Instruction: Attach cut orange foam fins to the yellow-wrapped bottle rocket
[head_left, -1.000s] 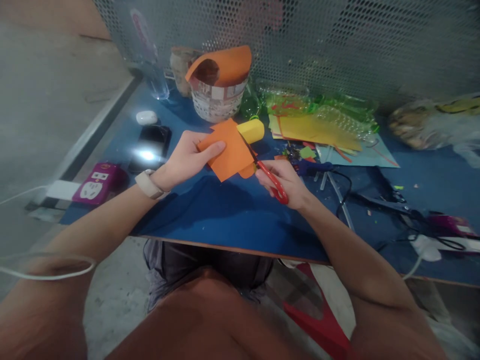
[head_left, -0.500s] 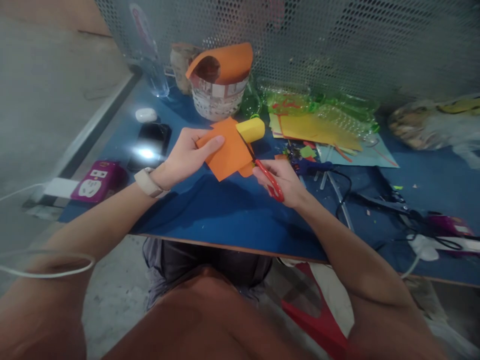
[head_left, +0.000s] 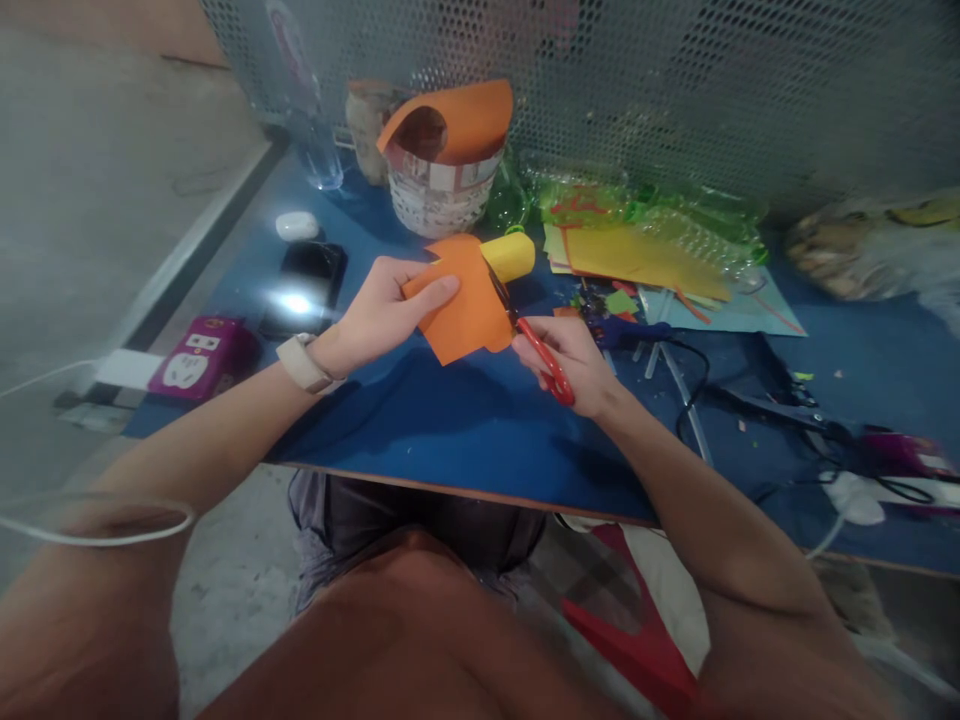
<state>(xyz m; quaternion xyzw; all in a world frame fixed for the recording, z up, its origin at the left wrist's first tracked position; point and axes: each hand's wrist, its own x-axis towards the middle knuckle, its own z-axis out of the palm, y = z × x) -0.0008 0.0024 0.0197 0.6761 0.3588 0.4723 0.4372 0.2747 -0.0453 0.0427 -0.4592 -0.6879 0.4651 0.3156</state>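
Above the blue table [head_left: 442,430], head view: your left hand [head_left: 386,312] pinches the orange card [head_left: 471,322], thumb on top; your right hand [head_left: 579,368] curls round the scissors [head_left: 547,362], blades at the card's right edge. Careful! Card flexing could skew a cut; overreaching blades might nick the yellow roll [head_left: 511,256] just beyond.

Left fingers [head_left: 439,294] pinch orange paper [head_left: 466,325]; right fingers [head_left: 561,329] hold red-handled scissors [head_left: 538,346].
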